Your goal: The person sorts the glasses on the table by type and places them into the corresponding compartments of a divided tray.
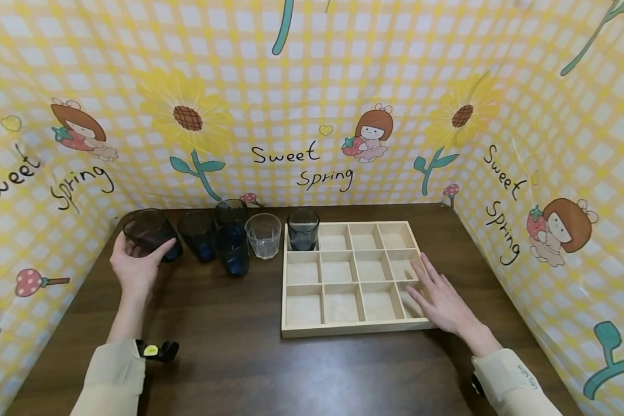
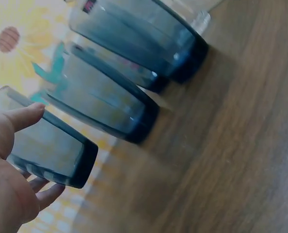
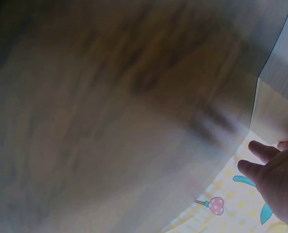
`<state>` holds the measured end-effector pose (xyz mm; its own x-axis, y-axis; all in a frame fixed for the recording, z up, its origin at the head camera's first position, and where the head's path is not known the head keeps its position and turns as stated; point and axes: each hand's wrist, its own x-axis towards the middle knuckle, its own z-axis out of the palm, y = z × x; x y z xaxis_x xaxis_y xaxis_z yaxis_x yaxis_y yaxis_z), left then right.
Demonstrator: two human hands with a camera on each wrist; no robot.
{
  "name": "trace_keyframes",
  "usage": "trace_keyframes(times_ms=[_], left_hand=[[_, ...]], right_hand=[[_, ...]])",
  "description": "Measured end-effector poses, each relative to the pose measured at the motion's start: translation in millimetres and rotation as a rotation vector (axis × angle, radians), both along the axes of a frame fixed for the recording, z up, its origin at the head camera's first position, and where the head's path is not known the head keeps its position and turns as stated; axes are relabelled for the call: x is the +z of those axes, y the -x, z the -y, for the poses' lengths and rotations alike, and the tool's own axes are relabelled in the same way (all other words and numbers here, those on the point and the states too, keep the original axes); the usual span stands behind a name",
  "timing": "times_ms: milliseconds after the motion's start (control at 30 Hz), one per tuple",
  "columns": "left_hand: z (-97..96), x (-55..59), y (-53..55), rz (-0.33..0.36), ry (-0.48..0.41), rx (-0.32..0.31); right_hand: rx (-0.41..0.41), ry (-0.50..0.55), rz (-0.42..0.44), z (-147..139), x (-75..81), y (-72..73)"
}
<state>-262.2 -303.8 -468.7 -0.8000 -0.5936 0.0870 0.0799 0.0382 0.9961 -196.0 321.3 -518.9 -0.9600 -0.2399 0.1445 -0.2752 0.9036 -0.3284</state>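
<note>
At the table's far left, my left hand (image 1: pixel 137 268) holds a dark blue tumbler (image 1: pixel 148 231), thumb on the near side and fingers round the other. In the left wrist view this tumbler (image 2: pixel 54 145) leans with its base toward the right. Three more dark blue tumblers, one of them a front tumbler (image 1: pixel 234 254), stand close together to its right, followed by a clear glass (image 1: pixel 263 238). A wooden divided tray (image 1: pixel 322 333) has a smoky tumbler (image 1: pixel 303 231) in its back left compartment. My right hand (image 1: pixel 444 300) lies with fingers spread over the tray's right edge.
The dark wooden table (image 1: pixel 213 358) extends in front of the tray and glasses. A yellow checked cloth (image 1: pixel 301 104) with printed flowers and figures hangs behind and along both sides. A black wrist strap (image 1: pixel 158 351) sits at my left cuff.
</note>
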Motion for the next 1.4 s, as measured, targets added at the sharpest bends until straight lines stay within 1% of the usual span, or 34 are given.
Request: trace_keyframes(times_ms=[67,133,200,300,333,433,500,567,633,700,767,933,1033,1100,1200,1333,1400], left_hand=[[-2.4,7.1,-5.4,-0.015,-0.026,0.005],[-4.9,13.4,-10.5,-0.034,-0.081,0.004],[-7.6,18.7,-15.2,-0.043,-0.103,0.011],[-11.6,24.7,-20.6,-0.043,-0.089,0.019],[-12.9,25.6,-21.9,-0.037,-0.055,0.027],[-15.4,25.2,-25.5,-0.023,0.089,0.051],[-16.6,22.5,-27.1,-0.038,0.199,0.072],[-18.2,18.9,-28.3,-0.081,0.308,0.102],[-21.1,16.3,-29.1,-0.13,0.376,0.126],[-25.8,15.0,-30.7,-0.176,0.422,0.147],[-33.9,19.1,-35.8,-0.206,0.435,0.153],[-58.4,35.2,-53.2,-0.276,0.437,0.135],[-69.3,39.8,-58.0,-0.312,0.443,0.108],[-74.4,40.5,-58.5,-0.329,0.452,0.08],[-78.6,36.9,-55.2,-0.342,0.466,0.035],[-80.0,25.1,-46.9,-0.342,0.478,-0.004],[-82.1,21.2,-44.3,-0.339,0.486,-0.019]], right_hand=[[-0.005,0.002,0.012,0.4,1.1,0.0],[-0.009,0.007,0.019,0.7,1.6,0.2],[-0.012,0.008,0.021,1.0,2.0,0.3],[-0.012,0.004,0.011,0.7,1.7,0.4],[-0.01,-0.002,0.013,0.5,1.6,0.2],[-0.005,-0.014,0.01,0.0,1.3,-0.2],[-0.004,-0.017,0.011,-0.1,1.4,-0.5],[-0.004,-0.021,0.012,-0.3,1.4,-0.6],[-0.007,-0.022,0.016,-0.3,1.5,-0.5],[-0.008,-0.021,0.019,0.0,1.9,-0.5],[-0.008,-0.02,0.021,0.2,2.5,-0.3],[-0.001,-0.01,0.018,1.2,2.9,0.1],[0.0,-0.004,0.018,1.0,2.6,0.0],[-0.001,0.001,0.019,0.9,2.5,-0.2],[-0.001,0.003,0.011,0.6,2.0,0.1],[0.0,-0.005,0.003,0.0,1.4,0.7],[0.0,-0.007,0.004,-0.2,1.5,0.8]])
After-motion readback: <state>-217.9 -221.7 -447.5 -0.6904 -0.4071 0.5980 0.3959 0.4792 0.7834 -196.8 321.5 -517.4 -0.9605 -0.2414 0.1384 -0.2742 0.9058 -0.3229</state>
